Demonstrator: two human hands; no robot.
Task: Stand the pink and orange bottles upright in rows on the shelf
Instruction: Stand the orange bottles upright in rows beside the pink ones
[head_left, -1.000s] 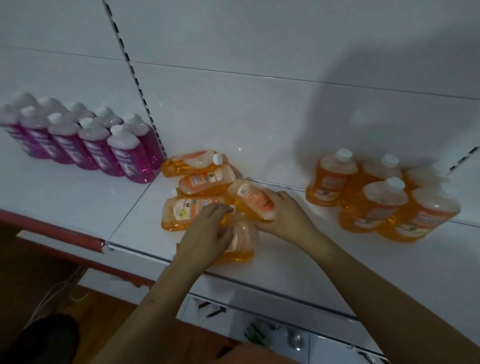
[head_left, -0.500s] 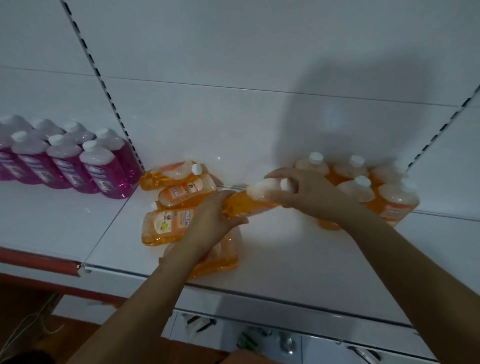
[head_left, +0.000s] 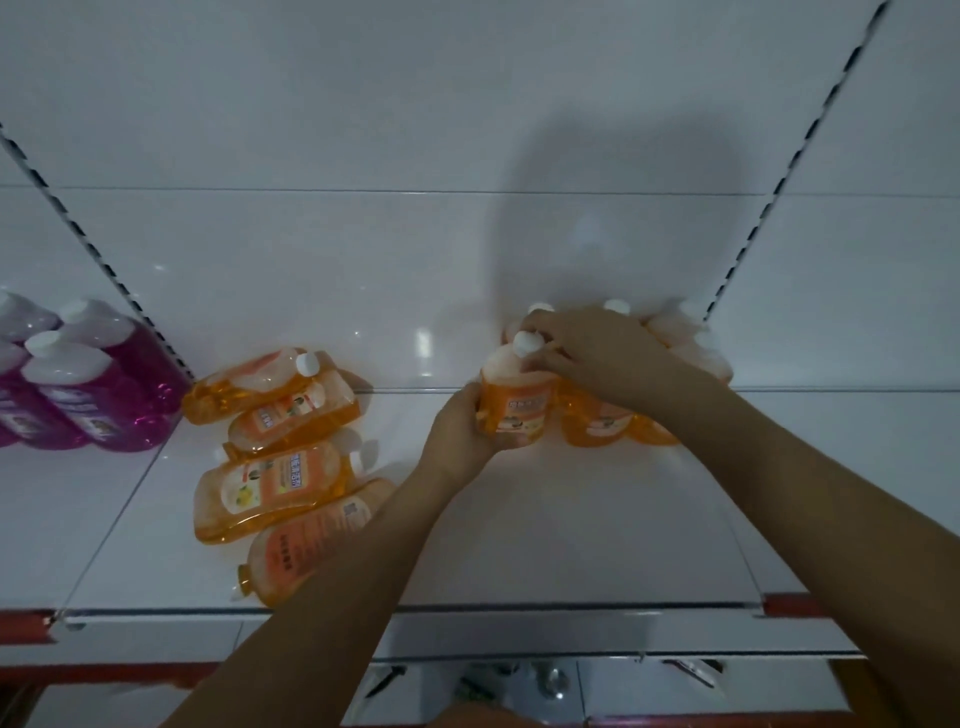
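Head view: both hands set 1 orange bottle (head_left: 514, 400) upright on the shelf (head_left: 571, 519), touching the left side of the standing orange group (head_left: 613, 415), likely to extend that row. Left hand (head_left: 462, 431) wraps its lower body to steady it; right hand (head_left: 587, 353) pinches near the white cap (head_left: 527, 344) to keep it vertical. 4 orange bottles (head_left: 275, 441) lie flat to the left, unsorted. Pink bottles (head_left: 88, 384) stand at far left.

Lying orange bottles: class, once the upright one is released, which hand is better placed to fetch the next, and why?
Left, probably. The left hand holds the upright bottle on the side nearer the lying orange bottles; the right hand is over the standing group.
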